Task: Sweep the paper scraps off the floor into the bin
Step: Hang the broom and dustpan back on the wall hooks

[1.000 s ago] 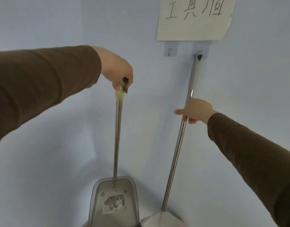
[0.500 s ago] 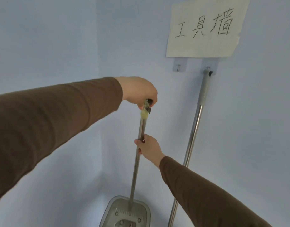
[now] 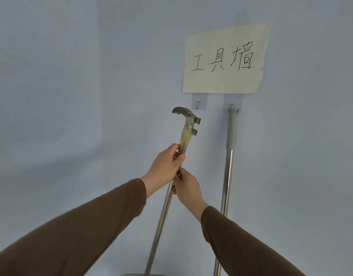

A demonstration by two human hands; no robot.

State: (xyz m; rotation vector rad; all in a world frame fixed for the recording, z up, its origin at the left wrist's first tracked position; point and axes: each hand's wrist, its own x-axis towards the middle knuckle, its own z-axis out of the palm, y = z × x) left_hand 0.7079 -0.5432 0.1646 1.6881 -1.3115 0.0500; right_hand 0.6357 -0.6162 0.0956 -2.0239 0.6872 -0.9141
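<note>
The dustpan's long metal handle leans up from the bottom edge, ending in a grey curved grip with two clip prongs. My left hand is wrapped around the handle just below the yellowish taped part. My right hand holds the same handle directly beneath it. Only a sliver of the grey dustpan pan shows at the bottom. The broom, with a metal pole and grey top sleeve, hangs on the right wall hook. No scraps or bin are in view.
A paper sign with handwritten characters is taped to the pale blue wall above two adhesive hooks. The left hook has nothing on it. A wall corner runs down on the left.
My left hand slid from the dustpan's top grip down onto the pole, baring the grip. The right hand left the broom a second ago and now grips the dustpan handle. The view tilted upward.
</note>
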